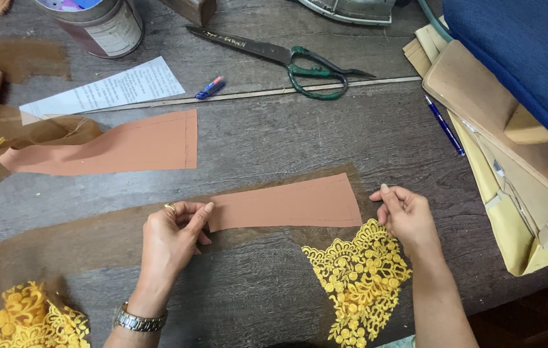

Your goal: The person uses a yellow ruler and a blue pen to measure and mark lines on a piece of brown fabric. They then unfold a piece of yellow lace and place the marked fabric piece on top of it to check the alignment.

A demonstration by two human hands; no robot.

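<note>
lying flat on sheer brown netting [93, 238] on the dark wooden table [274, 135], a terracotta pattern piece [287, 203] is long, slightly tapered and edged with a faint stitch line. yellow lace appliqué [357, 277] sits just below its right end, a second terracotta piece [119, 145] lies further back, and green-handled scissors [287, 58], a blue pen [444, 125] and a tin [96, 22] lie beyond. left hand [171, 238] pinches the piece's left end, while right hand [406, 216], fingers curled, pinches the netting edge just beside its right end.

Left hand [172, 237] palm down, fingers pinched together, watch on the wrist, right hand [406, 217] curled, fingertips pinching, arms apart
</note>
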